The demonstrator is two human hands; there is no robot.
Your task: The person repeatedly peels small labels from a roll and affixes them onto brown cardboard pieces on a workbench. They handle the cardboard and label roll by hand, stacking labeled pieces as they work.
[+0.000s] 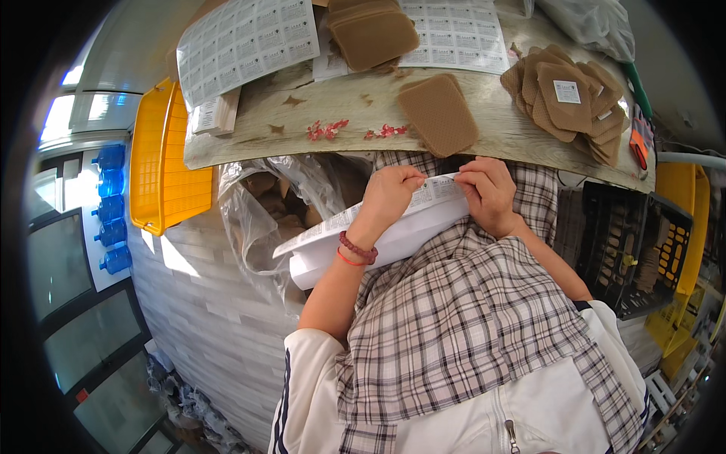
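Here we are at the label sheet, white, with small dark-printed labels in rows along its upper strip; it curls over, the plain white side bulging below. It sits above the lap, just off the table's front edge, running from the right fingertips leftward beneath the left wrist, its far corner poking out beyond the forearm. Left hand: thumb and forefinger drawn tightly together over the printed strip; whether they have a label between them, I can't tell. Right hand: fingers curled, thumb in close, pinching the sheet's right end.

Now the edges! The tabletop ends just ahead of both sets of fingertips. A brown textured pad lies directly ahead, reaching that edge. Ahead and right of the right fingers, a pile of pads, with a strip of tabletop between. Left of the left fingers, a clear plastic bag gapes near the sheet's corner.
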